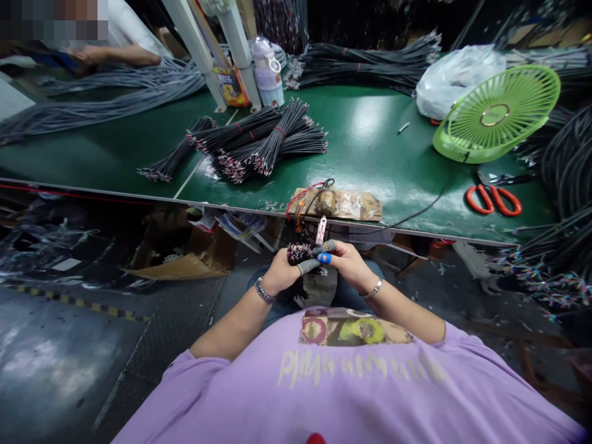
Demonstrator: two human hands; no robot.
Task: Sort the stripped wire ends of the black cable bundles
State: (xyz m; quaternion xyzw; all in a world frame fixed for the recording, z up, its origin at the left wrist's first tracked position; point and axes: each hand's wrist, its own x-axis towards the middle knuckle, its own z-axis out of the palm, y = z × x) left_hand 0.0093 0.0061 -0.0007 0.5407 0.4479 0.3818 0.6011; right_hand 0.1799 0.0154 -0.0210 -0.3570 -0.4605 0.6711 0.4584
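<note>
My left hand [283, 271] is closed around a bundle of black cables [300, 253], whose stripped ends show reddish and white wire tips. Grey covers sit on some fingertips of both hands, and a blue band wraps one finger of my right hand [348, 264]. That hand is closed in a pinch right beside the bundle's ends; what lies between its fingertips is too small to make out. Just beyond the fingers, a pale pink upright piece [321, 230] stands at the table edge. Behind it lies a taped wooden board [356, 205] with red and black leads.
Several tied cable bundles [272, 139] lie on the green table [370, 132]. To the right are a green fan [497, 114], red-handled scissors [494, 200] and a plastic bag [456, 77]. A bottle [268, 71] stands behind. Another person's arm [115, 55] rests near grey cables, far left.
</note>
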